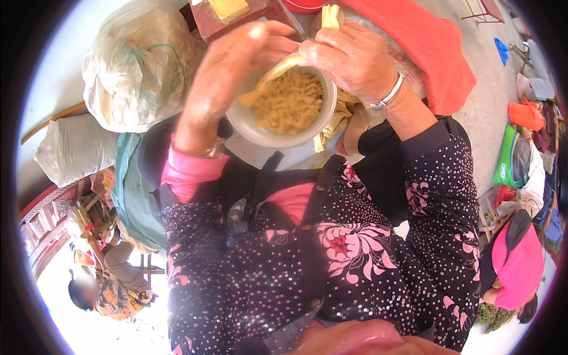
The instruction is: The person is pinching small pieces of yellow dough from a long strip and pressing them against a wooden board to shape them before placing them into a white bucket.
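Observation:
A white round cup (248, 127) full of pale yellow noodle-like strips sits right under my hands, close to my chest. My left hand (228, 77) is raised over the cup's left rim, fingers bent toward a pale strip. My right hand (355, 59) wears a silver bangle and pinches that long pale yellow strip (284, 64) above the cup. More pale strips or husks (331, 16) stick up behind my right hand and hang beside the cup at its right. My dark dotted floral sleeves fill the lower half of the view.
A bulging white plastic sack (139, 65) lies at upper left. Red cloth (429, 41) is draped at upper right. A person in pink (515, 266) crouches at lower right; another person (100, 290) sits at lower left by wooden furniture. Bags and an orange container lie along the right.

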`<state>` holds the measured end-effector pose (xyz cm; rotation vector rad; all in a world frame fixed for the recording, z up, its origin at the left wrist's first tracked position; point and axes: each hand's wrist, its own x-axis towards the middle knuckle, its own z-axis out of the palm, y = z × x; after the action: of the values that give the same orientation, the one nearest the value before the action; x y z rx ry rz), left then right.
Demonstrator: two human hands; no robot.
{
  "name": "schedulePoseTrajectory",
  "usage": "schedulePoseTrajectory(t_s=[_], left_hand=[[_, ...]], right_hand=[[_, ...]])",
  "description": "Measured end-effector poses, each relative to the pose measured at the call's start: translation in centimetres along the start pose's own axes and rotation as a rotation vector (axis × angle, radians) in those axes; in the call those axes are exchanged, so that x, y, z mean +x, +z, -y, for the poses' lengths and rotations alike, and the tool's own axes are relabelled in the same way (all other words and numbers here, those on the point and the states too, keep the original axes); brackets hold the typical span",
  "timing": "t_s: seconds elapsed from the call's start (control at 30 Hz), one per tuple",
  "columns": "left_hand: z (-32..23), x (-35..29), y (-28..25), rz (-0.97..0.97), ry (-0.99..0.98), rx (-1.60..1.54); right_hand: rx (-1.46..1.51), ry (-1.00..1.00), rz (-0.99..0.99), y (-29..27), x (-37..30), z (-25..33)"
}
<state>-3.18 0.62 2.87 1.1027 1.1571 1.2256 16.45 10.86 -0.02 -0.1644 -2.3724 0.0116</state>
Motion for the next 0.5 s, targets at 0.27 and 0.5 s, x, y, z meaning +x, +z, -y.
schedulePoseTrajectory(t_s=[0.27, 0.5], left_hand=[[2.1, 1.0, 1.3, 0.239, -0.433, -0.352], [3.3, 0.5, 2.5, 0.202, -0.416, -0.398]], right_hand=[[0.002, 0.083, 0.039, 0.4, -1.6, -0.3], [0.273, 0.372, 0.020, 2.5, -3.8, 0.8]])
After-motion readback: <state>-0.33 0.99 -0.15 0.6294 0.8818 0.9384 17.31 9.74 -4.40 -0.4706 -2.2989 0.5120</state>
